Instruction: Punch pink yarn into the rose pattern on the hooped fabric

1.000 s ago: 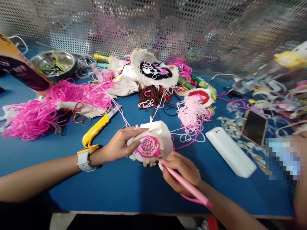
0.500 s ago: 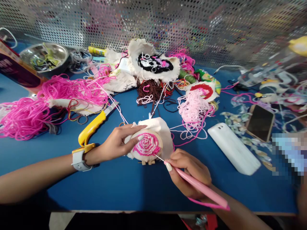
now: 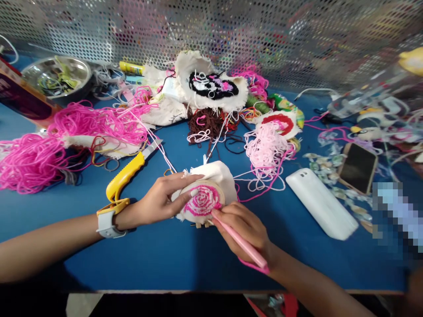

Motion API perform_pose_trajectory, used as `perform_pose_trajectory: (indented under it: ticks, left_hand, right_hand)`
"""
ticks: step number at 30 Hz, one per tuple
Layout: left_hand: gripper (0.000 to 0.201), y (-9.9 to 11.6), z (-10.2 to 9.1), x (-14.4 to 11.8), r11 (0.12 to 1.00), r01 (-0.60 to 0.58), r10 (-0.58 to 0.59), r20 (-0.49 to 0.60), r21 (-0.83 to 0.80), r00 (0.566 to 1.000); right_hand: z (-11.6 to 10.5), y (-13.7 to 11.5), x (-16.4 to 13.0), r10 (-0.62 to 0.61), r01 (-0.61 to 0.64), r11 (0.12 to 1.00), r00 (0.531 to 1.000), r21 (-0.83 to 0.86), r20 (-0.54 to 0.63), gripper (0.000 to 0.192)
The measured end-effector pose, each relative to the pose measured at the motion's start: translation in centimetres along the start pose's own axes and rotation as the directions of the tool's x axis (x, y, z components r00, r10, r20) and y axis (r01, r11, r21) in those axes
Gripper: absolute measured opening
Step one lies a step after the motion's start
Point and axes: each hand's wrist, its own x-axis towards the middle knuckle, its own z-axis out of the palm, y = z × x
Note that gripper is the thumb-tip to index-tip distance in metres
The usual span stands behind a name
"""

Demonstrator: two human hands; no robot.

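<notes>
Embroidery hoop [image 3: 202, 203] steadied by left hand [image 3: 158, 201], right hand [image 3: 244, 229] gripping pink punch needle [image 3: 243, 243]

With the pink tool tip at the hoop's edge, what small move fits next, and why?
Probably lift the pink punch needle slightly and set its tip just beside the last loop. The right hand holds it like a pen against the lower right rim of the embroidery hoop, where the pink spiral nearly fills the cloth. The left hand steadies the hoop from its left side.
</notes>
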Motion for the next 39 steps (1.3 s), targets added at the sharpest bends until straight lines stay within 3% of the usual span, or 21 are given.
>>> perform_pose_trajectory:
  ticks: [3,8,21,26,32,39]
  left_hand:
    - [0.04,0.1,0.1,-0.1,0.999,-0.002,0.003,-0.021,0.047,1.0]
    - [0.038,0.2,0.2,-0.2,0.997,0.017,-0.012,-0.062,0.08,0.998]
    - [0.039,0.0,0.2,-0.2,0.998,0.03,-0.027,-0.049,0.06,0.998]
    - [0.039,-0.1,0.2,-0.2,0.998,0.024,-0.021,-0.049,0.066,0.999]
    - [0.038,0.3,0.3,-0.1,0.996,0.0,0.004,-0.042,0.085,0.999]
    - [0.038,0.1,0.4,-0.4,0.991,0.086,-0.081,-0.051,0.102,0.995]
  right_hand:
    - [-0.2,-0.1,0.0,-0.005,0.005,1.0,1.0,0.016,-0.002,0.028]
    - [-1.5,-1.0,0.4,0.092,-0.088,0.994,0.993,0.059,-0.071,0.024]
    - [-2.0,-1.2,0.7,0.142,-0.134,0.985,0.988,0.109,-0.068,0.022]
    - [-1.1,-0.6,0.3,0.128,-0.124,0.989,0.991,0.081,-0.035,0.022]
    - [-0.3,0.3,-0.2,0.025,-0.026,0.999,0.999,0.02,0.048,0.024]
    - [-1.8,-0.7,0.7,0.164,-0.159,0.982,0.986,0.106,-0.036,0.02]
